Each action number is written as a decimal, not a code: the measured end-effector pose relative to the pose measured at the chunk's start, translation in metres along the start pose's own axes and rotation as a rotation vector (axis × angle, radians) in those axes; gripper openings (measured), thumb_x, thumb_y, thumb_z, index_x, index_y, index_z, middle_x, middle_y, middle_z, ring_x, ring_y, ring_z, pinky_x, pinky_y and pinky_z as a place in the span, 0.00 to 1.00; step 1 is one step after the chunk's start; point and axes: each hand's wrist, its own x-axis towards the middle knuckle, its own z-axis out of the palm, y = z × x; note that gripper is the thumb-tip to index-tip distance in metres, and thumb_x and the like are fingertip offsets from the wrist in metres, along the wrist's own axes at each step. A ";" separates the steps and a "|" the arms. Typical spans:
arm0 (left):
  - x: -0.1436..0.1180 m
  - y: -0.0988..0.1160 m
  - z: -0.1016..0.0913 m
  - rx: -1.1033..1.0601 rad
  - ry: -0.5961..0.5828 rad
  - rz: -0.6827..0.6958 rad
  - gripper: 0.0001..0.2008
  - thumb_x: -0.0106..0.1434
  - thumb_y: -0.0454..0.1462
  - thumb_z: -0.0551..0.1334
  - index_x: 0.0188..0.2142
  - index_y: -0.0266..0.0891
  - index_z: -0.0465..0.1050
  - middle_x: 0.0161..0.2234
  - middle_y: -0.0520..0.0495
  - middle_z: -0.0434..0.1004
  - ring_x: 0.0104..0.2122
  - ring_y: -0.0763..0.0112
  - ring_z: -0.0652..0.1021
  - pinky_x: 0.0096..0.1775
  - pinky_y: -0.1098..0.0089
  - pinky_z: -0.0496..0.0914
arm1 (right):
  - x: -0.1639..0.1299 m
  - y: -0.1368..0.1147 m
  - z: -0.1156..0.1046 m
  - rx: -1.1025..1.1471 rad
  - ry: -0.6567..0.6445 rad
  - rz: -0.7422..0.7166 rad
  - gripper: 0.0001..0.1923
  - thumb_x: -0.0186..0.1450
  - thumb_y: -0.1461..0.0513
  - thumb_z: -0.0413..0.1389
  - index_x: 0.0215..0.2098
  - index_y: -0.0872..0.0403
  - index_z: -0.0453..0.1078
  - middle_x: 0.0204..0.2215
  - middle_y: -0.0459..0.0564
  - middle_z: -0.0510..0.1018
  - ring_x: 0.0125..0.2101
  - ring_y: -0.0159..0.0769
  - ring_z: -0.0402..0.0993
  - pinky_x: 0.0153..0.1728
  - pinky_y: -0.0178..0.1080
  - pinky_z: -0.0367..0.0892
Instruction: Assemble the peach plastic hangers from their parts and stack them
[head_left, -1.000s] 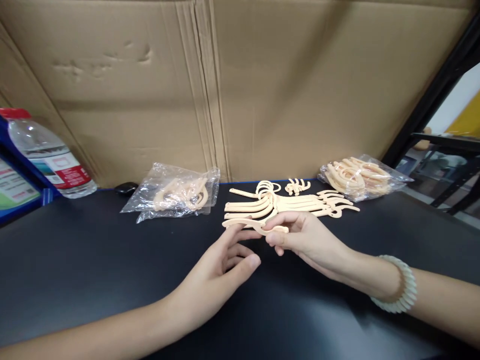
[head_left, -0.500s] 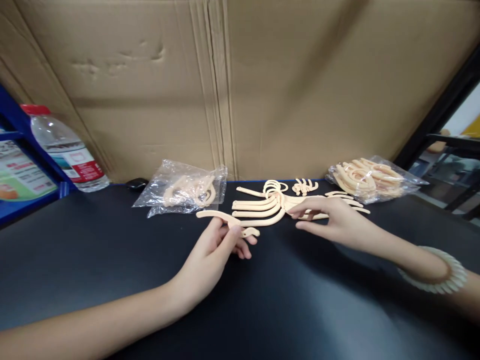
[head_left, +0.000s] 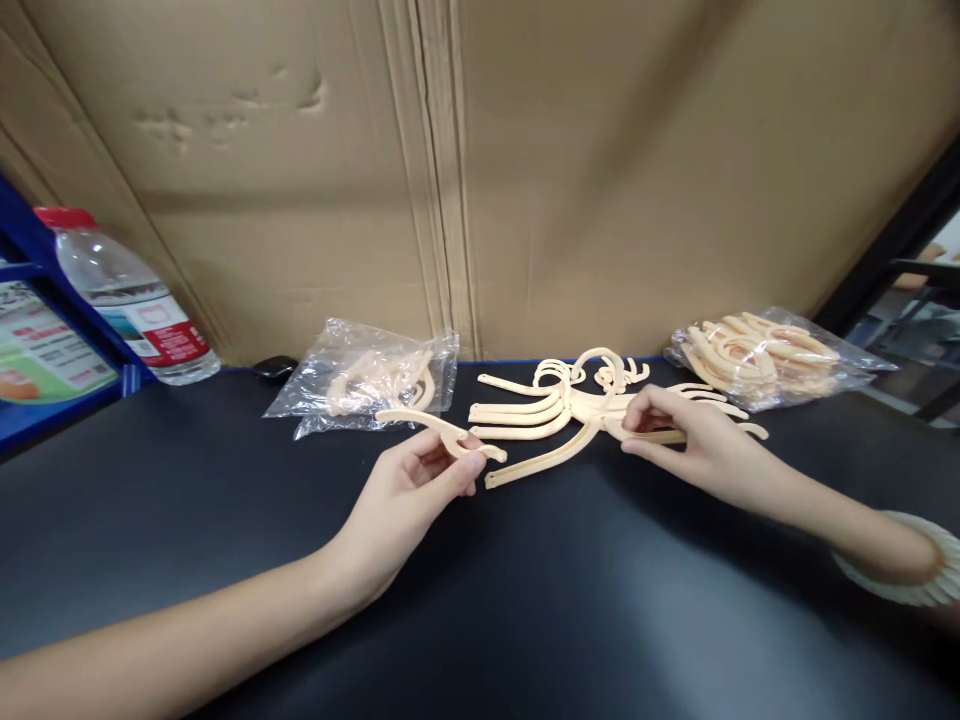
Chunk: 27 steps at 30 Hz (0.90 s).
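Note:
My left hand point(head_left: 409, 497) pinches a curved cream plastic arm piece point(head_left: 427, 427) and holds it just above the black table point(head_left: 187, 520). My right hand point(head_left: 686, 440) grips a cream plastic hanger point(head_left: 559, 453) by its middle, tilted, with its hook point(head_left: 600, 360) raised and one arm end low near the table. Behind it lies a stack of the same cream hangers point(head_left: 525, 410), with a few small hook pieces point(head_left: 630, 374) at the back.
A clear bag with cream parts point(head_left: 371, 382) lies left of the stack, and a fuller bag of parts point(head_left: 772, 352) lies at the right. A water bottle point(head_left: 124, 297) leans on a blue rack point(head_left: 30, 380) at far left. A cardboard wall point(head_left: 480, 170) closes the back.
My left hand took the curved piece from my right and carried it left. My right hand reached to the stack and lifted a hanger off it, tilting it up.

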 end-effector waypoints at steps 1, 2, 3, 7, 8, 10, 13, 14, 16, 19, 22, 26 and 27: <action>0.000 0.000 0.000 -0.007 -0.010 -0.002 0.06 0.62 0.37 0.66 0.32 0.37 0.72 0.31 0.54 0.72 0.29 0.79 0.69 0.34 0.78 0.66 | 0.000 -0.001 -0.003 0.045 0.005 0.005 0.09 0.64 0.55 0.56 0.34 0.52 0.64 0.31 0.49 0.75 0.32 0.38 0.73 0.35 0.40 0.70; 0.000 0.000 0.000 -0.016 -0.021 -0.005 0.06 0.61 0.37 0.67 0.32 0.37 0.73 0.30 0.54 0.72 0.29 0.79 0.69 0.34 0.78 0.66 | 0.000 -0.003 -0.006 0.084 0.014 0.008 0.10 0.63 0.54 0.57 0.36 0.52 0.65 0.33 0.49 0.76 0.33 0.38 0.74 0.36 0.41 0.70; 0.000 0.000 0.000 -0.024 -0.034 -0.006 0.06 0.61 0.37 0.67 0.31 0.37 0.73 0.30 0.54 0.72 0.29 0.79 0.69 0.34 0.78 0.65 | 0.000 -0.004 -0.010 0.117 0.017 0.015 0.11 0.63 0.54 0.57 0.38 0.52 0.66 0.34 0.50 0.76 0.33 0.38 0.73 0.37 0.41 0.70; -0.002 0.001 0.000 -0.031 -0.057 0.003 0.07 0.60 0.37 0.68 0.29 0.38 0.71 0.30 0.54 0.73 0.29 0.78 0.70 0.34 0.77 0.65 | -0.001 -0.011 -0.021 0.229 -0.046 0.043 0.12 0.65 0.52 0.56 0.34 0.53 0.67 0.32 0.50 0.75 0.32 0.36 0.72 0.36 0.39 0.69; -0.003 0.001 0.001 -0.027 -0.056 0.001 0.08 0.61 0.37 0.67 0.29 0.38 0.71 0.30 0.54 0.73 0.29 0.78 0.71 0.34 0.77 0.65 | -0.002 -0.013 -0.023 0.256 -0.064 0.042 0.13 0.65 0.52 0.56 0.32 0.53 0.67 0.30 0.49 0.74 0.32 0.36 0.72 0.36 0.39 0.69; -0.003 0.002 0.001 -0.024 -0.057 -0.007 0.07 0.62 0.38 0.66 0.30 0.38 0.71 0.30 0.54 0.73 0.29 0.78 0.71 0.35 0.75 0.66 | -0.003 -0.016 -0.027 0.294 -0.089 0.042 0.13 0.65 0.52 0.56 0.31 0.53 0.66 0.29 0.50 0.74 0.31 0.36 0.73 0.36 0.38 0.70; -0.003 0.002 0.001 -0.042 -0.089 0.001 0.07 0.63 0.38 0.65 0.32 0.38 0.70 0.30 0.54 0.72 0.28 0.77 0.72 0.34 0.74 0.66 | -0.004 -0.019 -0.032 0.287 -0.154 0.035 0.13 0.67 0.53 0.54 0.35 0.54 0.68 0.31 0.51 0.76 0.29 0.36 0.74 0.34 0.39 0.71; -0.003 0.002 0.001 -0.051 -0.099 0.007 0.07 0.62 0.38 0.66 0.32 0.38 0.70 0.30 0.54 0.72 0.28 0.76 0.72 0.34 0.74 0.66 | -0.005 -0.019 -0.033 0.275 -0.181 0.029 0.13 0.67 0.53 0.53 0.35 0.54 0.69 0.31 0.52 0.77 0.29 0.35 0.74 0.34 0.39 0.71; -0.003 0.002 0.000 -0.063 -0.107 0.014 0.06 0.62 0.37 0.66 0.33 0.38 0.71 0.30 0.53 0.71 0.28 0.76 0.71 0.33 0.74 0.65 | -0.005 -0.019 -0.035 0.258 -0.222 0.009 0.12 0.68 0.54 0.53 0.34 0.54 0.69 0.31 0.52 0.77 0.29 0.35 0.74 0.33 0.38 0.71; -0.003 0.003 0.000 -0.069 -0.107 0.010 0.05 0.62 0.37 0.66 0.35 0.37 0.74 0.31 0.52 0.71 0.29 0.76 0.70 0.34 0.74 0.65 | -0.005 -0.017 -0.036 0.254 -0.252 -0.020 0.11 0.68 0.55 0.52 0.35 0.54 0.69 0.32 0.51 0.77 0.29 0.33 0.75 0.33 0.37 0.72; -0.004 0.004 0.000 -0.033 -0.112 0.012 0.05 0.61 0.37 0.67 0.33 0.37 0.74 0.31 0.52 0.70 0.29 0.76 0.68 0.34 0.74 0.64 | -0.006 -0.015 -0.035 0.271 -0.244 -0.037 0.09 0.69 0.56 0.52 0.37 0.53 0.68 0.32 0.50 0.77 0.30 0.33 0.75 0.33 0.36 0.72; -0.004 0.004 -0.001 -0.003 -0.123 0.021 0.07 0.60 0.38 0.68 0.30 0.38 0.73 0.27 0.53 0.67 0.28 0.74 0.67 0.33 0.73 0.63 | -0.007 -0.015 -0.034 0.271 -0.227 -0.005 0.10 0.69 0.55 0.52 0.39 0.53 0.70 0.32 0.52 0.77 0.30 0.35 0.75 0.33 0.37 0.73; -0.004 0.004 -0.001 -0.012 -0.128 0.021 0.08 0.60 0.39 0.68 0.30 0.38 0.72 0.27 0.53 0.67 0.28 0.74 0.67 0.34 0.73 0.63 | -0.007 -0.016 -0.034 0.262 -0.227 0.005 0.11 0.69 0.55 0.52 0.38 0.53 0.70 0.32 0.53 0.77 0.30 0.35 0.75 0.33 0.37 0.73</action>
